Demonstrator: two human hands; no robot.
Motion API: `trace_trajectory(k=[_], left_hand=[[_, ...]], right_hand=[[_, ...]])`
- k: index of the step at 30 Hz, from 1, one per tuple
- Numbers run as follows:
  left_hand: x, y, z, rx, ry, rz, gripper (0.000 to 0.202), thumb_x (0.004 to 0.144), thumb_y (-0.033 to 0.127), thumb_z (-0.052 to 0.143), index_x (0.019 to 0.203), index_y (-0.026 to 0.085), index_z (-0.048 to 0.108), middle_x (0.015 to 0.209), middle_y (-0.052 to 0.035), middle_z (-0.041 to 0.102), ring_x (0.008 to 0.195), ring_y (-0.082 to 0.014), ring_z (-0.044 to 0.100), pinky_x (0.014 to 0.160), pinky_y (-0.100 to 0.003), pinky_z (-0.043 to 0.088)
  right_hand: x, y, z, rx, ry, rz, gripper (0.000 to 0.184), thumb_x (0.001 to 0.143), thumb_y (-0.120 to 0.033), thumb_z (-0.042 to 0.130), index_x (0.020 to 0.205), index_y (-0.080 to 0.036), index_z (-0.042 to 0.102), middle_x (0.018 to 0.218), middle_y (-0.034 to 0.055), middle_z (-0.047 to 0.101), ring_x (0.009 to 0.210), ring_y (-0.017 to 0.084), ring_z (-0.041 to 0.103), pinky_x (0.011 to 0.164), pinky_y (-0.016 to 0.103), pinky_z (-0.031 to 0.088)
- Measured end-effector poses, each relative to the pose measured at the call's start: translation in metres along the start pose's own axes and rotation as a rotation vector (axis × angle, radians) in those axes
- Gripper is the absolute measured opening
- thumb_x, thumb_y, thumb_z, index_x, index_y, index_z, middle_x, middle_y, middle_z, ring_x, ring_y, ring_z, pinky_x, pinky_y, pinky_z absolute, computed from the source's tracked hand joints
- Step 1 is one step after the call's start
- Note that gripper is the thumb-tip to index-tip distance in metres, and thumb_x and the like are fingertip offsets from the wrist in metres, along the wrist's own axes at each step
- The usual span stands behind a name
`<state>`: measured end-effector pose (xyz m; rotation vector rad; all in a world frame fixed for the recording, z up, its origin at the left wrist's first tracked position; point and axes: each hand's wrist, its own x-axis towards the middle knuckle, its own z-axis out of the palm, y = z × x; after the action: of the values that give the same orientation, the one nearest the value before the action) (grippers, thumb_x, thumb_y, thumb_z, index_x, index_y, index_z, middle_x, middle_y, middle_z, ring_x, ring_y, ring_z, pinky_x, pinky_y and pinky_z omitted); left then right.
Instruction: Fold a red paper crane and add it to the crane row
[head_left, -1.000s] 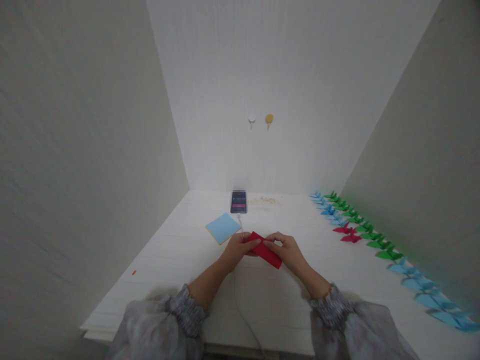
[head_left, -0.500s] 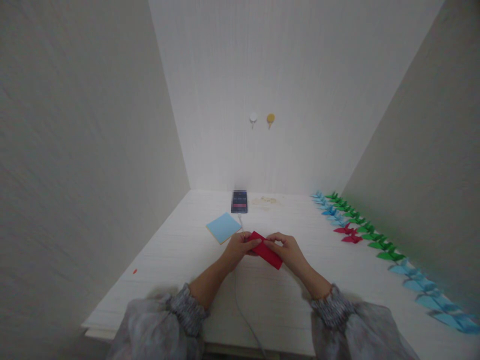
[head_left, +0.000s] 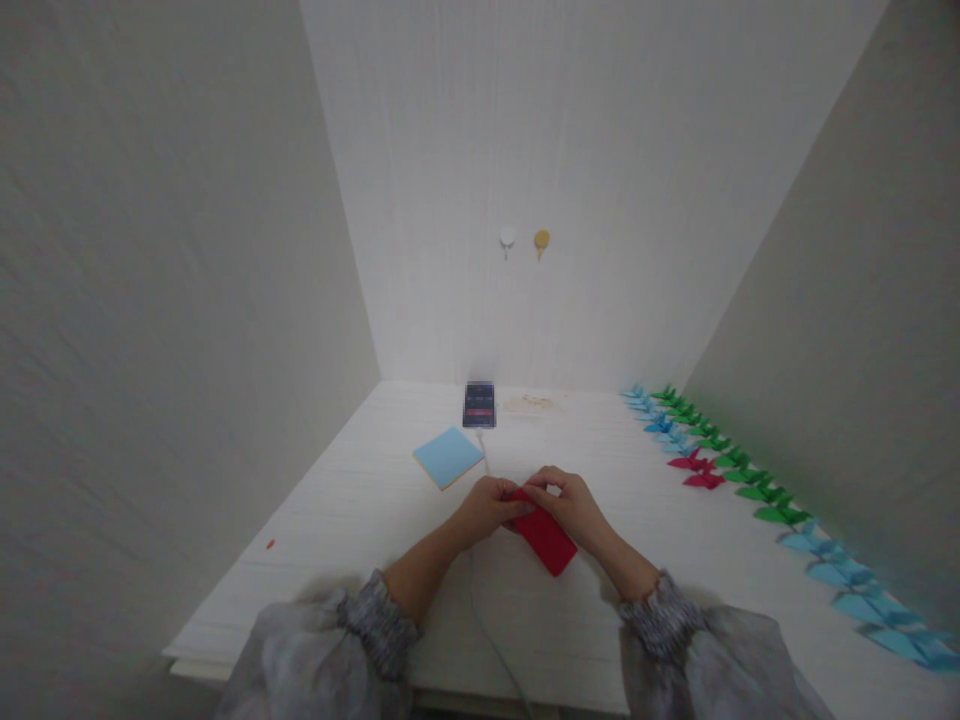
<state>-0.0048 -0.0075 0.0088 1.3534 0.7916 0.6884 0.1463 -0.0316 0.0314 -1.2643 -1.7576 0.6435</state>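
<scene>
A folded red paper (head_left: 546, 540), shaped as a long rectangle, slants down to the right between my two hands above the table. My left hand (head_left: 491, 506) pinches its upper left part, thumb on top and fingers underneath. At the far end of the paper, my right hand (head_left: 561, 498) presses the top edge between thumb and forefinger. Both sets of fingertips almost meet there and cover that edge. Just beyond my left hand lies a stack of light blue square paper (head_left: 448, 457).
A phone (head_left: 479, 404) rests near the back wall, its cable (head_left: 491, 640) running toward me under my hands. Folded paper cranes in green (head_left: 735, 458), blue (head_left: 840, 570) and red (head_left: 697, 468) line the right side. A small orange scrap (head_left: 271, 544) lies left. Two hooks (head_left: 541, 239) hang on the wall.
The red paper has turned to point more toward me, and more of its near end shows. My hands have come closer together at its far edge.
</scene>
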Motion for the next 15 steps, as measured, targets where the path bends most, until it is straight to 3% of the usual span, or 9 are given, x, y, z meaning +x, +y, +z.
trace_trajectory(k=[10,15], left_hand=[[0.0,0.01,-0.001,-0.173,0.202,0.037,0.03,0.056,0.036,0.067,0.066,0.009,0.058,0.062,-0.0032,0.061,0.054,-0.01,0.055,0.056,-0.024,0.047],[-0.001,0.013,0.001,-0.198,0.229,0.084,0.029,0.059,0.038,0.064,0.066,0.01,0.059,0.063,-0.0037,0.062,0.056,-0.0109,0.056,0.057,-0.025,0.046]], right_hand=[[-0.002,0.0,-0.003,0.132,0.208,0.135,0.023,0.073,-0.032,0.049,0.07,-0.015,0.064,0.067,0.0036,0.065,0.064,0.017,0.057,0.061,0.027,0.043],[-0.005,-0.003,0.003,0.205,0.288,0.148,0.026,0.073,-0.037,0.049,0.074,-0.016,0.064,0.066,0.0031,0.064,0.063,0.017,0.057,0.06,0.027,0.043]])
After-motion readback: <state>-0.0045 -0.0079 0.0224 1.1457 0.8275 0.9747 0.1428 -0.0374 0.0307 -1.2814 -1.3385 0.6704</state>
